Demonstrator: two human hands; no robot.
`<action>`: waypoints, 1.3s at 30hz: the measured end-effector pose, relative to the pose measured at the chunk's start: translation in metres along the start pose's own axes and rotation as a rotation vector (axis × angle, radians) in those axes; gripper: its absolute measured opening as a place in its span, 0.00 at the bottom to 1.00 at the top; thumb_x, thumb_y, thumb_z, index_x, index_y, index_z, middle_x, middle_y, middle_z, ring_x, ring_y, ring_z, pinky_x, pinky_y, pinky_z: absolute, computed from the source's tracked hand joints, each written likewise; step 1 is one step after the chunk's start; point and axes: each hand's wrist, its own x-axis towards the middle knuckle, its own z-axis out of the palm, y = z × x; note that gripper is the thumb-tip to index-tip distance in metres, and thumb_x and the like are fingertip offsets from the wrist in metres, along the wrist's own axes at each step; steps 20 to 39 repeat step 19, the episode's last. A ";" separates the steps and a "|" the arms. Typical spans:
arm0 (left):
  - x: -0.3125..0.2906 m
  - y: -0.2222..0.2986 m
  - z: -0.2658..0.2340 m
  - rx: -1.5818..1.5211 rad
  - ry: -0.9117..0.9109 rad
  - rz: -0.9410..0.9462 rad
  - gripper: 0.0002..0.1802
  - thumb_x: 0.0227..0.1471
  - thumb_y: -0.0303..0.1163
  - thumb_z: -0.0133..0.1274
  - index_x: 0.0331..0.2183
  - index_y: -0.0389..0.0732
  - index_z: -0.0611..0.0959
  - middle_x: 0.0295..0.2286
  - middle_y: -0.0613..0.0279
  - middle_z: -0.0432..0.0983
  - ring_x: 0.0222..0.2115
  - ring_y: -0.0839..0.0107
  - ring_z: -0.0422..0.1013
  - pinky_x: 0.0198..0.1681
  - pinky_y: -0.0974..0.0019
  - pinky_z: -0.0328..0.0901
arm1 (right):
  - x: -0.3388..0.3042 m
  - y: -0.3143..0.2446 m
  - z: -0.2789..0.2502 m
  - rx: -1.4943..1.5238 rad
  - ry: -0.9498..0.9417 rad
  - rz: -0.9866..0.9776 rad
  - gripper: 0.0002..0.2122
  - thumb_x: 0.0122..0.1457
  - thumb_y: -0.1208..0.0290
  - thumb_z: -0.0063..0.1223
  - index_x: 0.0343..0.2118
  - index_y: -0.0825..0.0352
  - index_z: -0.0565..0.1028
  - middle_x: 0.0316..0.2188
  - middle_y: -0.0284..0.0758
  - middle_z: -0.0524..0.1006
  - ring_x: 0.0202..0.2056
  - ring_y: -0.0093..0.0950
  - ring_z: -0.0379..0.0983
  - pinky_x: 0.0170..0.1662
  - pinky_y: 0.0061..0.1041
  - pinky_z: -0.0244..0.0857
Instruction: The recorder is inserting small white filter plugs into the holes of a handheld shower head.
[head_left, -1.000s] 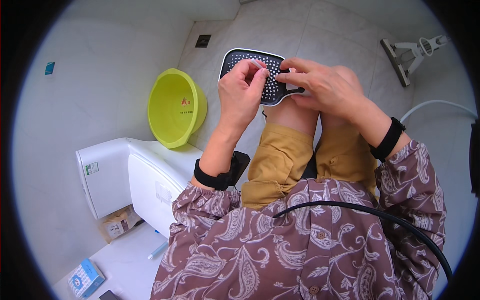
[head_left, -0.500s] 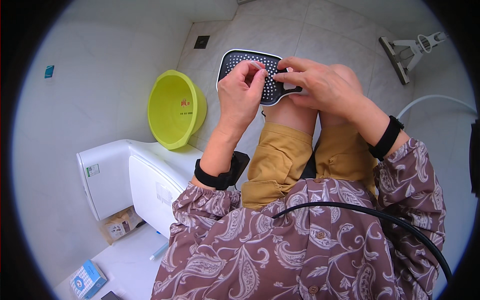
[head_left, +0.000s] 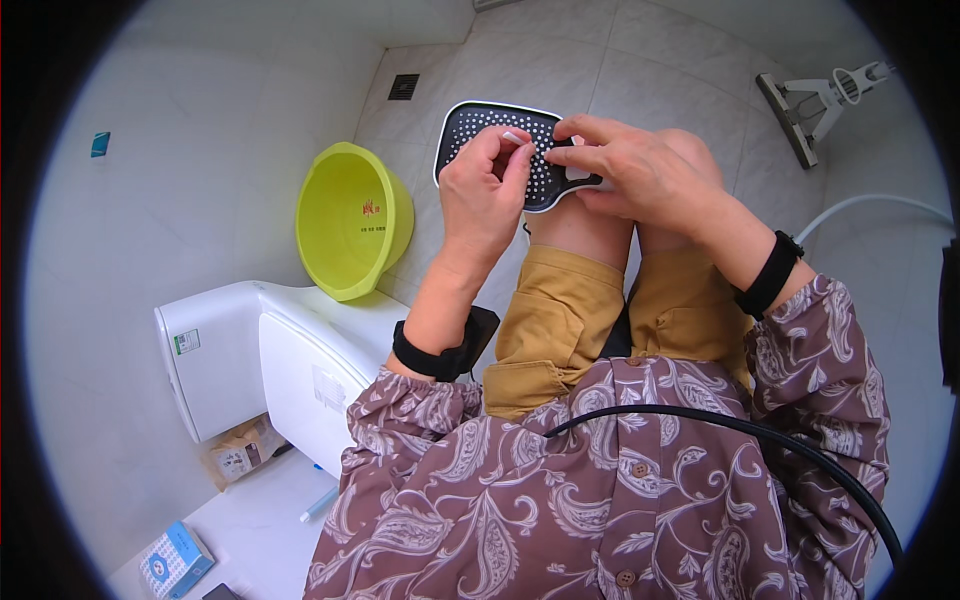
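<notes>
A rectangular shower head [head_left: 540, 188], black-faced with white nozzle dots and a white rim, rests on my knees. My left hand [head_left: 478, 195] is over its face, thumb and fingers pinched on a thin white stick [head_left: 513, 137]; the stick's lower tip is hidden by the fingertips. From the right, my right hand [head_left: 645, 178] grips the handle end of the shower head, its thumb low at the handle and its index and middle fingers reaching onto the dotted face. The two hands' fingertips are close together but apart.
On my left a yellow-green basin [head_left: 340, 235] leans tilted beside a white toilet [head_left: 215, 360]. A floor drain [head_left: 403, 87] lies beyond it. At far right are a squeegee mop head [head_left: 815, 115] and a white hose [head_left: 870, 197]. A blue-and-white box [head_left: 176, 562] sits at lower left.
My left hand has shifted very slightly, and the white stick now shows at a slightly different angle. My right hand and the shower head have hardly moved.
</notes>
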 end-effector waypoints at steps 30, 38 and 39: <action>-0.004 -0.001 -0.002 0.015 -0.017 0.008 0.04 0.50 0.25 0.52 0.32 0.36 0.78 0.24 0.68 0.76 0.24 0.85 0.69 0.27 0.80 0.63 | -0.002 -0.003 0.004 -0.157 -0.027 -0.034 0.23 0.42 0.77 0.55 0.46 0.61 0.71 0.48 0.41 0.66 0.46 0.36 0.67 0.48 0.28 0.62; -0.004 -0.001 -0.002 0.015 -0.017 0.008 0.04 0.50 0.25 0.52 0.32 0.36 0.78 0.24 0.68 0.76 0.24 0.85 0.69 0.27 0.80 0.63 | -0.002 -0.003 0.004 -0.157 -0.027 -0.034 0.23 0.42 0.77 0.55 0.46 0.61 0.71 0.48 0.41 0.66 0.46 0.36 0.67 0.48 0.28 0.62; -0.004 -0.001 -0.002 0.015 -0.017 0.008 0.04 0.50 0.25 0.52 0.32 0.36 0.78 0.24 0.68 0.76 0.24 0.85 0.69 0.27 0.80 0.63 | -0.002 -0.003 0.004 -0.157 -0.027 -0.034 0.23 0.42 0.77 0.55 0.46 0.61 0.71 0.48 0.41 0.66 0.46 0.36 0.67 0.48 0.28 0.62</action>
